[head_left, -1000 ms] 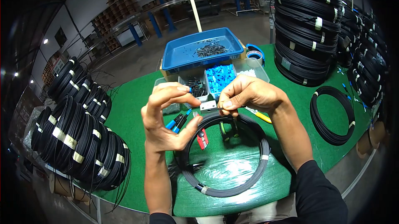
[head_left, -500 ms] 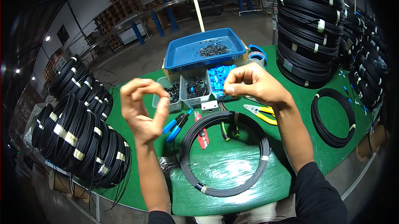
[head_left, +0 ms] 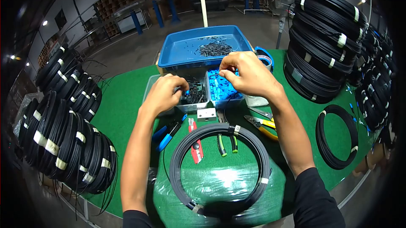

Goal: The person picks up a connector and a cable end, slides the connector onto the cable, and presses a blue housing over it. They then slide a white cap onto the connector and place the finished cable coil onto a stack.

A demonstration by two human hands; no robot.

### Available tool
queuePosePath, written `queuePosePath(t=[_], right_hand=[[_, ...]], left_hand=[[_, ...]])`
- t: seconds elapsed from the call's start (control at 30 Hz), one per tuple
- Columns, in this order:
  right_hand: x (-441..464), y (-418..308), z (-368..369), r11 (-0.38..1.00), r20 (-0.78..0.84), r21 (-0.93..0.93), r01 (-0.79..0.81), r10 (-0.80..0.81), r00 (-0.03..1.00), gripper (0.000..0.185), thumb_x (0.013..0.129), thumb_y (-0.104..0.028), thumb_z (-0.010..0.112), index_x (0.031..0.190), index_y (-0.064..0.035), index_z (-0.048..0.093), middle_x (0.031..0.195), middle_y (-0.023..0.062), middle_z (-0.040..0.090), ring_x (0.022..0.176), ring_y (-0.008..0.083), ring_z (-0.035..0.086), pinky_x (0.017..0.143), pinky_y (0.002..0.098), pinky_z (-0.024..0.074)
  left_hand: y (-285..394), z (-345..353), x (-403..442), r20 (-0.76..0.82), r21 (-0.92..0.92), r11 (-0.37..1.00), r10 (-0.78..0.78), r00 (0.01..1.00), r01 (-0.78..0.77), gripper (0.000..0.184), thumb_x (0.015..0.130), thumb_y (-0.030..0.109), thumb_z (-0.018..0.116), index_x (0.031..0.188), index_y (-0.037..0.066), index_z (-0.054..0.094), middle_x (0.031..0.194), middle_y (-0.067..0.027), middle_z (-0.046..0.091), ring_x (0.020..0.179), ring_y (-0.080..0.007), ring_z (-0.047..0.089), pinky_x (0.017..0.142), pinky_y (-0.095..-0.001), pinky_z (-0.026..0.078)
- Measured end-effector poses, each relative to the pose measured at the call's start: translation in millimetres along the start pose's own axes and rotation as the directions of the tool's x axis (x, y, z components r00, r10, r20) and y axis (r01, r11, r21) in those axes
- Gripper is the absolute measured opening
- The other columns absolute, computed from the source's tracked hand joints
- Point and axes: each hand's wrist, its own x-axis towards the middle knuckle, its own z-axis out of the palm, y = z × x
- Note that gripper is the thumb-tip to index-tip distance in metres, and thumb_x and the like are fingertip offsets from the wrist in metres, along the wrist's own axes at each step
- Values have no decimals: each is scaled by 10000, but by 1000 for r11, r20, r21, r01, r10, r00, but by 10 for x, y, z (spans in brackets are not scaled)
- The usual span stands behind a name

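Note:
My left hand (head_left: 165,93) reaches over the edge of a clear bin of small black parts (head_left: 195,94), its fingers curled; whatever is between them is hidden. Above the bin of blue connectors (head_left: 222,87), my right hand (head_left: 249,73) has thumb and forefinger pinched, and anything held there is too small to name. Below both hands a black cable coil (head_left: 177,164) lies on the green mat. A white block (head_left: 206,114) stands between the coil and the bins.
Behind the bins is a blue tray (head_left: 169,59) of black scraps. Around the coil lie a red tool (head_left: 196,149), blue-handled pliers (head_left: 169,137), yellow-handled strippers (head_left: 266,127) and green-handled pliers (head_left: 222,145). Cable stacks (head_left: 321,54) rise right and left (head_left: 67,143).
My left hand has moved forward to the bin of black parts, its fingers curling in. My right hand has moved up and forward over the blue connectors. The view has shifted slightly.

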Motion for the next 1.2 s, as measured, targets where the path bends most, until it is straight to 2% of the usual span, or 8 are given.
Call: queuePosePath(t=[0.03,0.1,0.17,0.33,0.47,0.57,0.83,1.2], right_hand=[[31,53,11,1000,7,0,-3,3,1000,181,829,-107,685,863,71,700,794,213,681,728,307,663,693,400,509],[89,151,37,998,66,1,-70,69,995,179,832,-98,692,863,79,701,783,217,681,723,301,667,689,396,510],[146,212,65,994,102,5,-106,105,989,173,832,-87,699,862,83,702,767,218,678,713,300,666,683,394,509],[225,283,162,983,129,16,-185,181,975,151,841,-84,661,843,59,709,749,229,696,709,316,709,673,412,525],[220,312,254,984,89,45,-172,167,982,141,835,-62,661,861,67,711,742,232,693,696,319,707,682,405,532],[221,246,220,981,84,45,-189,185,979,161,830,-63,668,896,75,716,789,243,702,731,324,717,701,397,544],[186,131,193,989,11,53,-141,141,990,182,826,-65,669,909,92,708,841,243,709,805,325,725,749,394,559],[180,151,171,992,8,50,-114,113,994,180,821,-58,667,901,98,708,845,247,709,808,344,725,751,398,562]], left_hand=[[-80,43,80,117,125,987,86,989,-101,208,734,-32,583,884,20,717,894,-125,723,901,-309,651,838,-429,506],[-178,126,242,196,119,990,57,979,-82,209,653,-34,593,784,49,735,870,-118,719,901,-316,626,823,-418,501],[-224,166,384,483,303,945,-41,874,-123,179,623,6,634,725,99,747,837,-89,719,899,-290,632,828,-393,481],[-405,448,548,664,431,875,-141,734,-221,218,636,59,670,772,183,787,874,-17,730,996,-231,635,885,-389,451],[-578,521,584,514,363,893,46,856,-266,312,629,27,666,891,150,782,871,-34,742,968,-245,654,874,-392,488],[-569,480,635,445,352,915,21,895,-196,335,605,-5,668,895,125,776,855,-56,742,928,-254,671,829,-392,524],[-426,450,619,556,84,996,-60,829,16,329,623,-8,721,942,66,758,889,-109,752,879,-304,711,779,-421,562],[-560,593,706,533,236,943,75,843,-234,362,579,25,770,933,100,776,951,-81,736,954,-292,685,831,-408,556]])
